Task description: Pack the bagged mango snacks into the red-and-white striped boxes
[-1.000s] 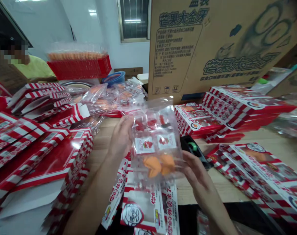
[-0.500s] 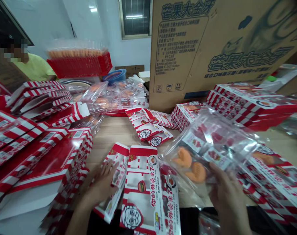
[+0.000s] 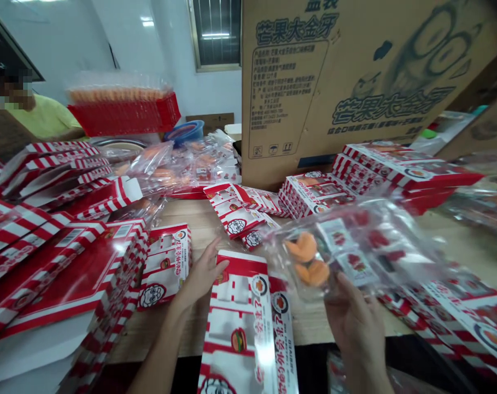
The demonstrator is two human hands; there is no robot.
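My right hand (image 3: 352, 312) grips the near edge of a clear plastic pack (image 3: 367, 241). Orange curved pieces (image 3: 309, 260) and small printed sachets (image 3: 346, 251) show through its film. My left hand (image 3: 203, 273) has its fingers stretched out at the upper left corner of a red and white flat carton (image 3: 238, 323); whether they touch it I cannot tell. A second carton (image 3: 283, 328) lies partly under that one, and both reach over the table's front edge. To the left of my left hand a similar carton (image 3: 166, 262) rests on the table.
Tall piles of striped cartons (image 3: 80, 273) fill the left side. Filled boxes (image 3: 404, 169) are stacked at the right, before a large brown cardboard box (image 3: 289, 109). Clear packs (image 3: 166, 169) are heaped at the back, near a blue basin (image 3: 185, 133). A person in yellow (image 3: 47, 115) is at far left.
My left hand has left the left carton, which now lies farther left on the table, and reached toward the middle carton. My right hand has brought the plastic pack slightly left and levelled it.
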